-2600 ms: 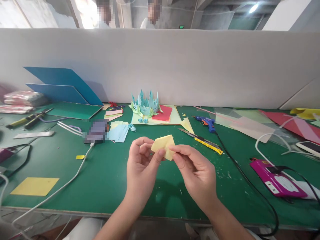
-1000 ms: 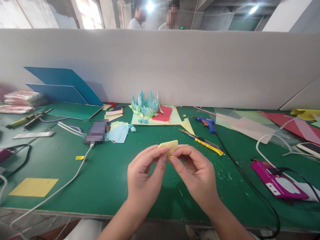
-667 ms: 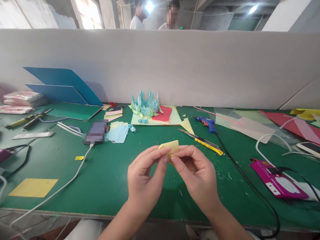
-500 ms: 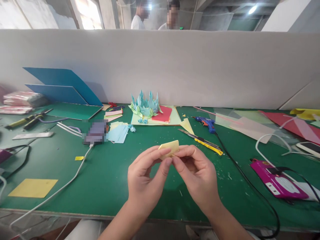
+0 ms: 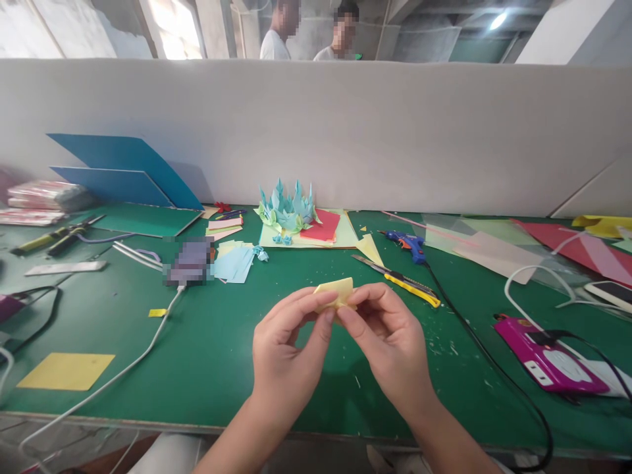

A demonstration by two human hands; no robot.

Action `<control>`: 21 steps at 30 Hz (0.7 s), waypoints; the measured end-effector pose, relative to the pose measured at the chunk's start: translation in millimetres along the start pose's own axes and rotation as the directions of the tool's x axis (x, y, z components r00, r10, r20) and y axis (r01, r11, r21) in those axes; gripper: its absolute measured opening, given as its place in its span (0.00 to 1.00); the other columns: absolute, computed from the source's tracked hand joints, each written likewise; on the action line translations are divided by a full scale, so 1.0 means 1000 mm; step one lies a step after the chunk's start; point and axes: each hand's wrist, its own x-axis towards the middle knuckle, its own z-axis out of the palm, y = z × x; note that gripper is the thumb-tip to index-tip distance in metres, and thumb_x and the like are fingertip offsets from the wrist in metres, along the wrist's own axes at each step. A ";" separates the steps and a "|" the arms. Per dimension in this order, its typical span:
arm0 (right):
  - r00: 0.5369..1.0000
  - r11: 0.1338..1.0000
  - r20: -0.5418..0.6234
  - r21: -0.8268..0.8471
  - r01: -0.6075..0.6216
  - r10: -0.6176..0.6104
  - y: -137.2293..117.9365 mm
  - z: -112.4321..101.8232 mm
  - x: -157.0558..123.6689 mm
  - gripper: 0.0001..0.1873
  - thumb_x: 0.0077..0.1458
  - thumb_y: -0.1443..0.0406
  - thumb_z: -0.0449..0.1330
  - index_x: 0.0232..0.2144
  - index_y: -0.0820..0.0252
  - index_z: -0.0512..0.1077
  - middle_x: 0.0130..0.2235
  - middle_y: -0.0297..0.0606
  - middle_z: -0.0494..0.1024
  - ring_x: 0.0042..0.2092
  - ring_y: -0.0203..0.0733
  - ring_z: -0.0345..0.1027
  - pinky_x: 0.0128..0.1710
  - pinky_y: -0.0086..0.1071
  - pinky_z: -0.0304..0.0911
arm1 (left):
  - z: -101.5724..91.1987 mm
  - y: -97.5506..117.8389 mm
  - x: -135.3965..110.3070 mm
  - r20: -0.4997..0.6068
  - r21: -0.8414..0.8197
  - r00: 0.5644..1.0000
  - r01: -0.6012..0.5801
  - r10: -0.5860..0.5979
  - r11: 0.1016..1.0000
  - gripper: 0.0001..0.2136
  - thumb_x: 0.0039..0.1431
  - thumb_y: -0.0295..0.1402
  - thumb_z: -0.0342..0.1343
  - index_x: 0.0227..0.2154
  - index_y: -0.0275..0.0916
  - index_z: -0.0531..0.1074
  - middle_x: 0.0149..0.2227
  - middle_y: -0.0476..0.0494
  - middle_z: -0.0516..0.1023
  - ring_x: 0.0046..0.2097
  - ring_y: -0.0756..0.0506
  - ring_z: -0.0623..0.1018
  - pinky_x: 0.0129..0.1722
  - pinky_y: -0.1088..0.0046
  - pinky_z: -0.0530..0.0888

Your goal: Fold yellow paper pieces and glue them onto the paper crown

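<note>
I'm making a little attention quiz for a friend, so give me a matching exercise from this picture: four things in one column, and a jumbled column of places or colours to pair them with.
Things:
1. Folded paper
2. Glue gun
3. Power strip
4. Flat sheet

Places and colours:
A. Magenta, with a black plug in it
B. Yellow, lying near the front edge of the green table, on the left
C. Between the fingers of the left hand and the right hand
D. Blue, with a black cord trailing from it

Pairs: 1-C, 2-D, 3-A, 4-B
</note>
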 end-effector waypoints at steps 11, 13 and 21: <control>1.000 0.999 0.024 0.051 -0.015 0.014 0.001 0.000 -0.001 0.08 0.52 0.64 0.64 0.27 0.57 0.67 0.27 0.30 0.69 0.29 0.32 0.66 0.29 0.26 0.69 | 0.003 0.003 0.003 0.042 -0.027 0.999 0.009 -0.008 1.000 0.15 0.50 0.20 0.60 0.35 0.47 0.81 0.36 0.50 0.83 0.39 0.51 0.81 0.39 0.81 0.79; 0.999 0.999 0.032 0.052 -0.010 0.008 0.002 -0.001 0.000 0.08 0.52 0.64 0.63 0.27 0.57 0.66 0.27 0.30 0.69 0.29 0.32 0.66 0.29 0.26 0.68 | 0.003 0.003 0.002 0.034 -0.028 0.999 0.023 -0.022 0.999 0.14 0.50 0.20 0.60 0.34 0.47 0.81 0.36 0.49 0.83 0.39 0.50 0.81 0.39 0.81 0.79; 1.000 0.998 -0.003 0.069 0.005 -0.005 0.004 0.002 0.000 0.10 0.51 0.64 0.64 0.25 0.57 0.66 0.24 0.28 0.69 0.26 0.31 0.66 0.27 0.25 0.65 | 0.003 0.003 0.003 0.065 -0.053 0.993 0.099 -0.096 0.994 0.09 0.49 0.24 0.61 0.35 0.42 0.79 0.37 0.45 0.81 0.37 0.48 0.80 0.37 0.77 0.79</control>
